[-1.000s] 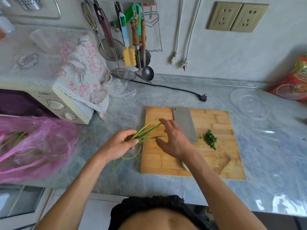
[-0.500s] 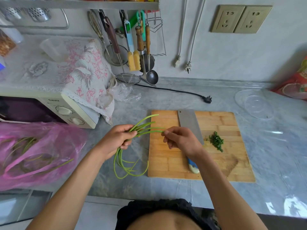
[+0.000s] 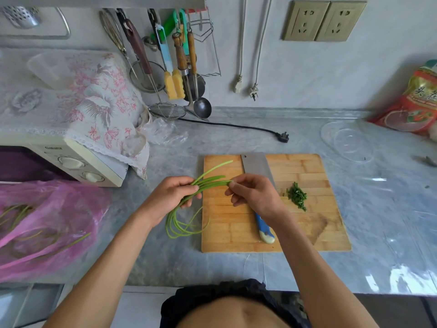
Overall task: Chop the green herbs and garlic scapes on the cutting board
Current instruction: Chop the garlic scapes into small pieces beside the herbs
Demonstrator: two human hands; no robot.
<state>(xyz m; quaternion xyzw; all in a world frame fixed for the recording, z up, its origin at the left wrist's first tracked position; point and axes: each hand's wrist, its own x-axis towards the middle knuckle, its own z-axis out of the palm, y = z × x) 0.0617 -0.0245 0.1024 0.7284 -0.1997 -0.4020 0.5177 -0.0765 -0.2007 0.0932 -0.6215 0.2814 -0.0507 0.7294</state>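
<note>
At the far left we see a pink plastic bag (image 3: pixel 45 223) lying on the worktop (image 3: pixel 378 209), more green stalks showing through it, and behind it a cream microwave (image 3: pixel 78 162) draped with a flowered cloth (image 3: pixel 99 107). Our left hand (image 3: pixel 170 197) has its fingers curled round a bundle of garlic scapes (image 3: pixel 208 183); their long tails loop down below the hand over the worktop's edge of the cutting board (image 3: pixel 307 237), while the cut ends reach rightward above the board. Our right hand (image 3: pixel 255 195) meets those ends, thumb and fingertips pinching them. Beneath the right hand lies a cleaver (image 3: pixel 256 165), blade pointing to the wall, its blue handle (image 3: pixel 264 227) emerging near the wrist. Just right of it sits a small heap of chopped green herbs (image 3: pixel 297 196) on the board. Utensils (image 3: pixel 179 62) hang on the wall behind; a black plug (image 3: pixel 283 138) lies on the grey marbled worktop, and further right a clear plastic lid (image 3: pixel 347 144) and a red packet (image 3: pixel 416 102).
</note>
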